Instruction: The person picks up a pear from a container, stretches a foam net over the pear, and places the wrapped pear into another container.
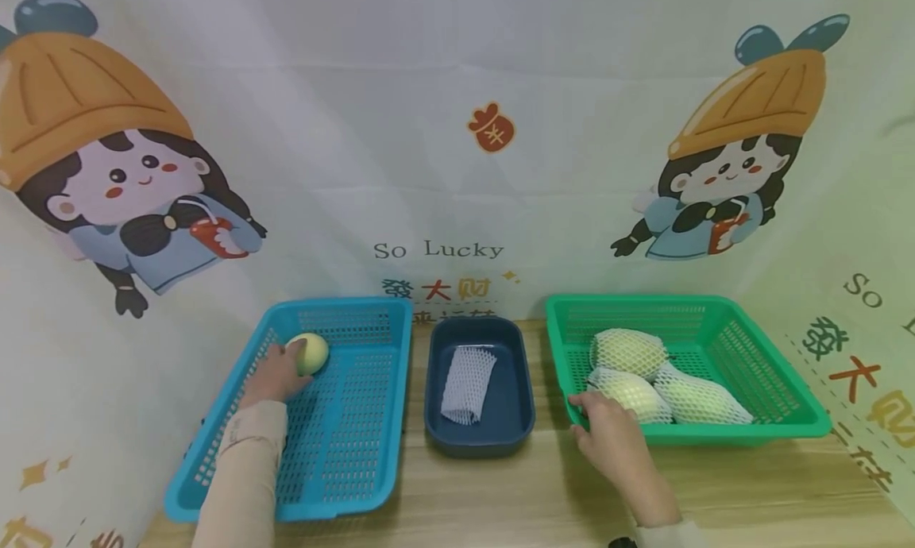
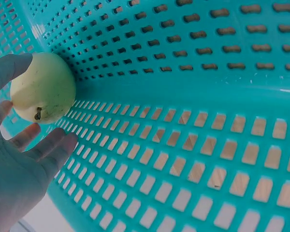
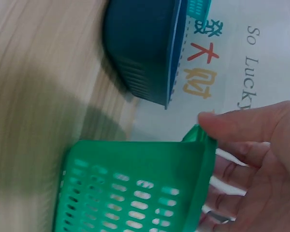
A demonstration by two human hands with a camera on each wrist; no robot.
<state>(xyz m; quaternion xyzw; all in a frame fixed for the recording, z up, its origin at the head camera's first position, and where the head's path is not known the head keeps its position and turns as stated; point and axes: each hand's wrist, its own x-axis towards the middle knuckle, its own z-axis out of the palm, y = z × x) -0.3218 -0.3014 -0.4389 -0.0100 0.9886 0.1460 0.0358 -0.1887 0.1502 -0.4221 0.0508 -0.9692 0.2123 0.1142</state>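
Note:
In the blue basket (image 1: 336,484), a round pale yellow-green fruit (image 1: 314,353) lies near the far left corner. My left hand (image 1: 275,373) is at its near left side. The left wrist view shows the thumb over the fruit (image 2: 43,89) and the other fingers spread beside it, fairly straight. My right hand (image 1: 615,437) holds the near left corner of the green basket (image 1: 772,430), thumb on the rim and fingers round the other side. Three fruits (image 1: 629,353) in white foam net sleeves sit together in that basket.
Between the baskets stands a dark blue tub (image 1: 479,449) with a white foam net sleeve (image 1: 468,385) lying in it. All three containers stand on a wooden table (image 1: 457,500). A printed cloth (image 1: 429,135) hangs behind and at the sides.

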